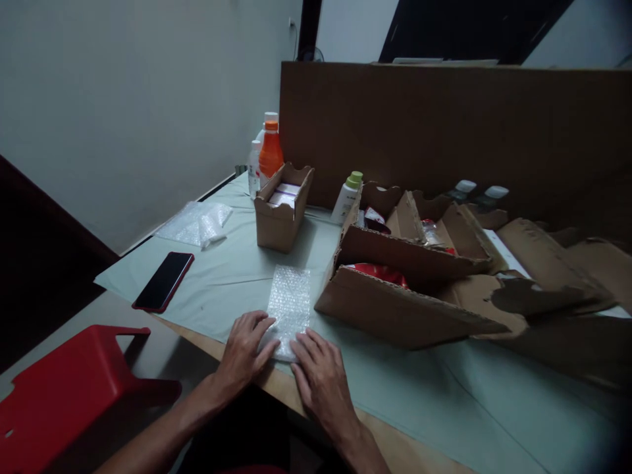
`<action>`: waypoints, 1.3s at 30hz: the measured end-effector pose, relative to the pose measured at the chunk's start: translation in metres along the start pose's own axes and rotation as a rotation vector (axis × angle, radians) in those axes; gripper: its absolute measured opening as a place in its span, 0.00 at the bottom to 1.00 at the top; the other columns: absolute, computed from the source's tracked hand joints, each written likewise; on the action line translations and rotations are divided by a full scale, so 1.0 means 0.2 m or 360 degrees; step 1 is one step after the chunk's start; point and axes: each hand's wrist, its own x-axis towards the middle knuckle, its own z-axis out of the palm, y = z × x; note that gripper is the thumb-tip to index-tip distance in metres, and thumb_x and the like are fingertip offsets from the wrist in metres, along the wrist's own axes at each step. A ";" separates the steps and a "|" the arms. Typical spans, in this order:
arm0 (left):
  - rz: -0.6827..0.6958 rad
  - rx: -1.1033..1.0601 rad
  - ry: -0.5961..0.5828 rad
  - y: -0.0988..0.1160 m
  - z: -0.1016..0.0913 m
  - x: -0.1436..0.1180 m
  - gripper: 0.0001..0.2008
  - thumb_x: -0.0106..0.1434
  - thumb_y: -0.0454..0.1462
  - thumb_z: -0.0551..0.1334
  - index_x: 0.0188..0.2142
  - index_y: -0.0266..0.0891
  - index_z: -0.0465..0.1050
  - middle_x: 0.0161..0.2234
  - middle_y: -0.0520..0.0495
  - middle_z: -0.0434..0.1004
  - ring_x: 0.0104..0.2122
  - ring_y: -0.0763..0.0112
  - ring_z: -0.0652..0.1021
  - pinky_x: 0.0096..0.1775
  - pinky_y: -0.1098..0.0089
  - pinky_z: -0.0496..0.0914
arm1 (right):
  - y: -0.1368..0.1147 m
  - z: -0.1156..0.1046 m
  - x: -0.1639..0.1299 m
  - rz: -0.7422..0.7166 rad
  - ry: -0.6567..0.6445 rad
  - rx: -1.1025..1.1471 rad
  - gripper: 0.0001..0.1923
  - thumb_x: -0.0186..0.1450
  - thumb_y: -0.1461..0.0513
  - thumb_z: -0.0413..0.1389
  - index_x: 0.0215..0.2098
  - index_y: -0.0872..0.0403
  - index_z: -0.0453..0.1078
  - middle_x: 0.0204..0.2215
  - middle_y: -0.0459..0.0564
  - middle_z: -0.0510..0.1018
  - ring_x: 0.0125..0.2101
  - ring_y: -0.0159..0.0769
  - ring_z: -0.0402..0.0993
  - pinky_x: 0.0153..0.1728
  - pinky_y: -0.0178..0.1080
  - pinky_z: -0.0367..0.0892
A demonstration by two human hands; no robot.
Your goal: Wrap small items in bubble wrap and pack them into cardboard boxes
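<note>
A strip of clear bubble wrap [289, 299] lies flat on the pale green table cover [237, 270], running away from me. My left hand [244, 349] and my right hand [320, 375] both press fingertips on its near end at the table's front edge. The near end looks rolled or bulged under my fingers; what is inside is hidden.
A black phone with a red case [164, 281] lies left. A small open carton [282, 209] stands behind the wrap, bottles [270, 153] beyond it. Large open cardboard boxes [405, 276] holding red items fill the right. More bubble wrap [197, 222] lies far left. A red stool [69, 388] stands below left.
</note>
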 end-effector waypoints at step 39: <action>-0.0204 -0.0269 0.0004 -0.01 -0.04 -0.01 0.16 0.67 0.41 0.60 0.52 0.39 0.73 0.46 0.40 0.78 0.47 0.55 0.76 0.50 0.52 0.70 | -0.04 0.00 0.07 0.0114 -0.0008 0.0153 0.15 0.66 0.68 0.56 0.50 0.51 0.72 0.48 0.52 0.80 0.50 0.44 0.74 0.52 0.48 0.64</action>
